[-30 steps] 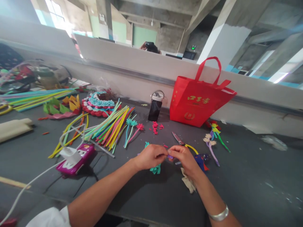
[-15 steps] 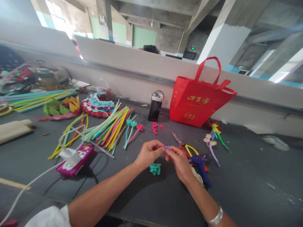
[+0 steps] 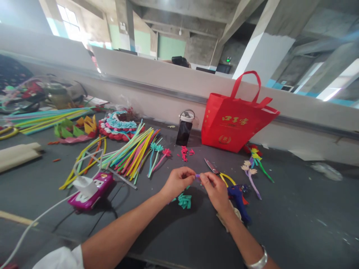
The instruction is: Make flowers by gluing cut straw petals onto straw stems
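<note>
Between my two hands is a small purple piece of pipe cleaner (image 3: 198,176), mostly covered by fingers. My left hand (image 3: 177,183) pinches its left end, and my right hand (image 3: 215,188) pinches the other end with thumb and forefinger. Just below my left hand lies a pile of short teal pipe cleaner pieces (image 3: 184,201). Beside my right hand are scissors (image 3: 211,166) with red and yellow handles partly covered, and a dark blue tool (image 3: 238,200). A beige roll (image 3: 234,215) is partly hidden under my right wrist.
Long coloured pipe cleaners (image 3: 134,153) and finished flower stems (image 3: 158,149) lie to the left, behind a purple power strip (image 3: 92,190). A black bottle (image 3: 184,129) and a red bag (image 3: 224,123) stand by the partition. More pipe cleaner flowers (image 3: 249,168) lie at right.
My right hand has shifted slightly over the purple piece, so less of it shows between the fingers. The view has dropped a little in the frame; other things stay put.
</note>
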Available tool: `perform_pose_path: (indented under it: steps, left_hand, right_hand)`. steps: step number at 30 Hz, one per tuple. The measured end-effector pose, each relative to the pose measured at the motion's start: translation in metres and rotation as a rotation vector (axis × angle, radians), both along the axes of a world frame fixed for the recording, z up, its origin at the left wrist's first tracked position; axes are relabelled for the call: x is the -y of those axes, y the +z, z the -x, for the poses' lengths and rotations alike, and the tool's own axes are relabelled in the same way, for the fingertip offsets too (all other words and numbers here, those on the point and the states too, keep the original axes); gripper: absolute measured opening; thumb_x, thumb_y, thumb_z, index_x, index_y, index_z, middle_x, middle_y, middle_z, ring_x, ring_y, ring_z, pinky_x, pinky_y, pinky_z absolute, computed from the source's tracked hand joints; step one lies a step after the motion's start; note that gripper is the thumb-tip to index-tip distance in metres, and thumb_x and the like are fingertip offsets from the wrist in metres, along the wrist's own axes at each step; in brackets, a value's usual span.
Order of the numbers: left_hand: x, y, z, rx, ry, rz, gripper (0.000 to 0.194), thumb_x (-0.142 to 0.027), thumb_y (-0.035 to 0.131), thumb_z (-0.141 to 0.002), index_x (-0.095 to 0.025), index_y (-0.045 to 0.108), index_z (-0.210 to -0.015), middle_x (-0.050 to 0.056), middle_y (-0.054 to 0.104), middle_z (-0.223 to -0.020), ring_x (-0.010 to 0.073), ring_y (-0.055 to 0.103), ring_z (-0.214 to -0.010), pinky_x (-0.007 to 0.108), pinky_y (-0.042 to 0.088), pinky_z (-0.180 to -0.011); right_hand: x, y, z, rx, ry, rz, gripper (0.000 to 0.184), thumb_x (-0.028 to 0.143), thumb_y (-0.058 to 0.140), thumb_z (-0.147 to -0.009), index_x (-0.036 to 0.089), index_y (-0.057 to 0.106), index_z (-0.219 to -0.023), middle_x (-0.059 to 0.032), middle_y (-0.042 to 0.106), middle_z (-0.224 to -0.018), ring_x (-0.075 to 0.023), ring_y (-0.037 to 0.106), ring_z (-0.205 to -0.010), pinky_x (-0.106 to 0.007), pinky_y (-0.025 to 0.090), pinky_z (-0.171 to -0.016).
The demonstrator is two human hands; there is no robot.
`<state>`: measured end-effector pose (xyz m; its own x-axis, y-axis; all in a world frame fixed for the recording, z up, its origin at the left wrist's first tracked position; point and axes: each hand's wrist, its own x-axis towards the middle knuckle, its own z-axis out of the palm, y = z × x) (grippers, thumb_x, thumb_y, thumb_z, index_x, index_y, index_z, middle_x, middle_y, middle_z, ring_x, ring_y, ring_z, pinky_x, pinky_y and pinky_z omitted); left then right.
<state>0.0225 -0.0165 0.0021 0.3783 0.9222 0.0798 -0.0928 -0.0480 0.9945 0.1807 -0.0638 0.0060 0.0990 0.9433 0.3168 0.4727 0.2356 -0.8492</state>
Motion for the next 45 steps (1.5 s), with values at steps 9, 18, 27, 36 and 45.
perform_pose_path:
  steps: [9,18,27,36,45]
  left_hand:
    - [0.003,0.003,0.0,-0.197,0.008,-0.227,0.015,-0.022,0.059,-0.077,-0.013,0.07,-0.081,-0.001,0.059,-0.062,0.0094,0.046,-0.055,0.021,0.033,-0.053]
    - [0.002,0.004,0.003,-0.257,-0.058,-0.223,0.009,-0.017,0.058,-0.072,-0.014,0.067,-0.073,-0.004,0.055,-0.061,0.0097,0.044,-0.058,0.022,0.032,-0.056]
    - [0.0,0.003,0.003,-0.162,-0.151,0.108,0.011,-0.026,0.06,-0.065,-0.016,0.056,-0.065,-0.007,0.044,-0.052,0.007,0.034,-0.047,0.021,0.025,-0.046]
    - [-0.005,0.012,0.016,0.003,-0.458,0.42,0.019,-0.029,0.066,-0.062,-0.019,0.05,-0.066,-0.011,0.029,-0.048,0.0032,0.016,-0.038,0.022,0.012,-0.039]
    - [-0.001,0.015,0.011,-0.084,-0.257,0.019,0.017,-0.02,0.063,-0.065,-0.017,0.059,-0.081,-0.006,0.048,-0.062,0.0075,0.037,-0.051,0.022,0.03,-0.05]
  right_hand:
    - [-0.005,0.0,-0.003,0.095,0.022,0.011,0.031,0.043,0.053,-0.091,0.021,0.062,-0.071,0.0005,0.06,-0.064,-0.0165,0.054,-0.063,-0.026,0.039,-0.061]
    - [-0.004,-0.002,-0.003,0.176,0.09,-0.015,0.023,0.034,0.051,-0.093,0.021,0.059,-0.076,0.0006,0.06,-0.071,-0.0164,0.055,-0.069,-0.026,0.039,-0.067]
    - [-0.002,-0.005,-0.004,0.24,0.163,-0.035,0.016,0.027,0.048,-0.094,0.022,0.055,-0.081,0.0,0.059,-0.076,-0.0171,0.055,-0.073,-0.027,0.04,-0.069]
    - [0.002,0.0,-0.003,0.319,0.22,-0.163,0.015,0.028,0.045,-0.096,0.023,0.052,-0.083,-0.0028,0.055,-0.083,-0.0199,0.052,-0.083,-0.033,0.039,-0.078]
    - [-0.004,-0.002,-0.005,0.186,0.105,-0.146,0.018,0.032,0.045,-0.096,0.023,0.052,-0.082,-0.001,0.055,-0.079,-0.0182,0.053,-0.077,-0.029,0.039,-0.073]
